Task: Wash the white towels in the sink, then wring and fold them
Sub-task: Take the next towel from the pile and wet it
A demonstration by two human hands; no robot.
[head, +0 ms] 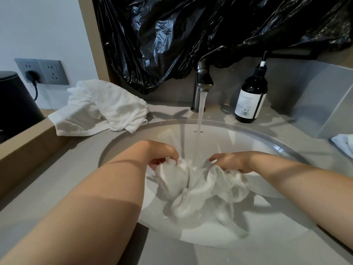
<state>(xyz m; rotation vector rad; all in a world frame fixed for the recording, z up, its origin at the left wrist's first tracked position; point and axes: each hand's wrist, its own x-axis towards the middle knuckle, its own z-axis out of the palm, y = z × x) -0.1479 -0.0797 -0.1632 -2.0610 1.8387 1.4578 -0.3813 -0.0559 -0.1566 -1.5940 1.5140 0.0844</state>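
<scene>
A wet white towel (200, 190) hangs bunched inside the white sink (248, 142), right under the water stream (200, 123) running from the dark metal faucet (203, 75). My left hand (160, 153) grips the towel's left upper edge. My right hand (229, 161) grips its right upper edge. The towel's lower folds trail down into the basin. A second white towel (99, 108) lies crumpled on the counter at the sink's back left. The corner of another white towel (343, 144) shows at the right edge.
A dark pump bottle (250, 96) stands on the grey counter (38, 197) right of the faucet. Black plastic sheeting (191, 35) covers the wall above. A wall socket (42, 71) with a plug and a dark round appliance (13, 96) sit at far left.
</scene>
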